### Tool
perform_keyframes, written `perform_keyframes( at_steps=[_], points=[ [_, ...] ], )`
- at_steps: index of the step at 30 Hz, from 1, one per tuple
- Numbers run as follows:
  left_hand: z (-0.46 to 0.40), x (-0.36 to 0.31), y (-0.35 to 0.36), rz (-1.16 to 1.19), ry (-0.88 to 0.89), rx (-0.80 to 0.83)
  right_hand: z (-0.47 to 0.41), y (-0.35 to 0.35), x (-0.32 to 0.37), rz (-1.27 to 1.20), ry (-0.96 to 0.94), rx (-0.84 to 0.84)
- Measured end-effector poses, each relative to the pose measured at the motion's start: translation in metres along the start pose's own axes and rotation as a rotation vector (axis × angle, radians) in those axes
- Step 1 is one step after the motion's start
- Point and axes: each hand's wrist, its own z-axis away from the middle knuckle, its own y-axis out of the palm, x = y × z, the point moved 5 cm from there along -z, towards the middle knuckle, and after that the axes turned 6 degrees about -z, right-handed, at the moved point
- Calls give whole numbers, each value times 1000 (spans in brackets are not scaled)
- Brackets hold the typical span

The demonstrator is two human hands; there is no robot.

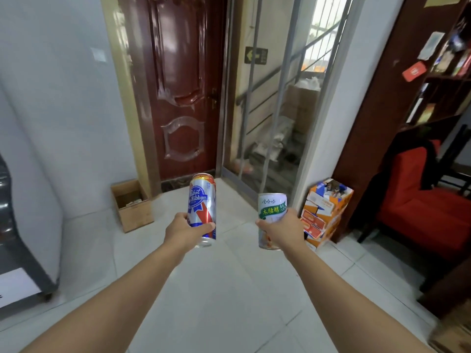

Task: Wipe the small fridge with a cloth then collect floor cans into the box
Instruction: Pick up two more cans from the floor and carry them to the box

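My left hand (pixel 183 231) grips a tall silver, blue and red beer can (pixel 202 200), held upright above the floor. My right hand (pixel 284 231) grips a shorter white can with a green label (pixel 271 207), also upright. Both arms reach forward over the pale tiled floor. An open brown cardboard box (pixel 135 215) stands on the floor against the wall, ahead and to the left of the left hand. The grey side of the small fridge (pixel 15 225) shows at the far left edge.
A dark red door (pixel 183 98) and a glass screen door (pixel 270 110) are straight ahead. An orange and white printed carton (pixel 323 212) stands by the wall at right. A red chair (pixel 428 200) and dark shelves (pixel 438 72) fill the right side.
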Motion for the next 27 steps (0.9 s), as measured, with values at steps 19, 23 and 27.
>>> perform_keyframes(
  at_steps=[19,23,27],
  points=[
    [-277,-128,78,66,-145,-320,-393,102,83,46,-98,242],
    [-337,-136,80,58,-204,-363,-461,144,97,36,-140,287],
    [-409,-141,71,62,-220,-413,-526,198,124,60,-174,333]
  ],
)
